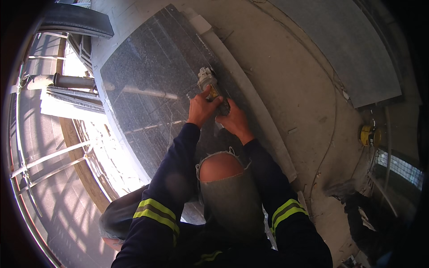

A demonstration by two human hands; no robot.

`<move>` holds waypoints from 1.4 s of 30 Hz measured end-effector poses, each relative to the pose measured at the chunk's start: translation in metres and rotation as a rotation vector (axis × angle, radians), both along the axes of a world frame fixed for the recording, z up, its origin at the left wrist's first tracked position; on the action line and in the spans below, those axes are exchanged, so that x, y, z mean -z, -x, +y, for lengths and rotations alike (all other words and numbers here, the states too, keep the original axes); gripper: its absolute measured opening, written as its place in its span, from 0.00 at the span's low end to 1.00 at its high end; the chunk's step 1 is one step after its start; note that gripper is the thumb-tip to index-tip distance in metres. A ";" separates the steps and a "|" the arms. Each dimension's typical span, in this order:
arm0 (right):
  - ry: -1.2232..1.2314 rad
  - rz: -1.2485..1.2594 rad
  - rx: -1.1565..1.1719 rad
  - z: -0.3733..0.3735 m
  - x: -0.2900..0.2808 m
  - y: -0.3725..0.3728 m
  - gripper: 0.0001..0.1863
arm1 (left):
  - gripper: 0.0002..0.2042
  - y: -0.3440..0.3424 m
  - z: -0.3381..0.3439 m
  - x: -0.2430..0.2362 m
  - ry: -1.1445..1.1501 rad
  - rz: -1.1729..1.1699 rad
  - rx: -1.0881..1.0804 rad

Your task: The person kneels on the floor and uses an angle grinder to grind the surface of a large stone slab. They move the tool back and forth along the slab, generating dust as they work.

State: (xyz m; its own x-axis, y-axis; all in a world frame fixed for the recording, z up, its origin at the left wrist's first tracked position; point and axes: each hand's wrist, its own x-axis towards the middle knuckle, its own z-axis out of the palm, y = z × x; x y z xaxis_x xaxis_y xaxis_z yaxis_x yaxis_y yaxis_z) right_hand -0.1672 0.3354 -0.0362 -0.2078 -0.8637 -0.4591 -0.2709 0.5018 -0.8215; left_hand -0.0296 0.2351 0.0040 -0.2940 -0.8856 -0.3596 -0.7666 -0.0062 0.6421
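Note:
A dark polished stone slab (147, 62) lies beneath me. On it, near its right long edge, is a grey and yellow power tool (207, 78), apparently a grinder. My left hand (203, 107) grips the tool's body, thumb and fingers closed on it. My right hand (233, 119) is closed on its rear end, just right of and below the left hand. My bent knee (221, 167), in torn jeans, rises between my forearms, close to the slab.
Metal railings (53, 165) and stacked slabs (71, 98) line the left side. Another grey panel (353, 62) lies upper right, above a yellow coiled or round object (370, 135). A cable (333, 134) crosses the dusty floor. A person's dark-clad leg (357, 214) shows lower right.

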 end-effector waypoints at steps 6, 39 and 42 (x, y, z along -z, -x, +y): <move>0.002 0.017 0.009 0.006 -0.001 0.000 0.52 | 0.42 0.002 0.005 0.000 0.002 -0.007 0.005; -0.023 -0.023 -0.006 0.023 -0.001 0.005 0.54 | 0.42 0.005 0.021 -0.002 0.018 0.011 0.008; -0.049 -0.034 -0.014 0.024 -0.001 0.006 0.54 | 0.42 0.005 0.023 -0.002 0.016 0.009 0.009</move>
State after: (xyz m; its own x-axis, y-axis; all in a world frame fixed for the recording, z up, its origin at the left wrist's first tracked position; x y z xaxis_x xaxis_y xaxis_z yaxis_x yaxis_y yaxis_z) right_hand -0.1734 0.3596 -0.0353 -0.1797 -0.8427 -0.5074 -0.2504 0.5380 -0.8049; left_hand -0.0345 0.2582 0.0063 -0.3052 -0.8885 -0.3427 -0.7609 0.0111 0.6488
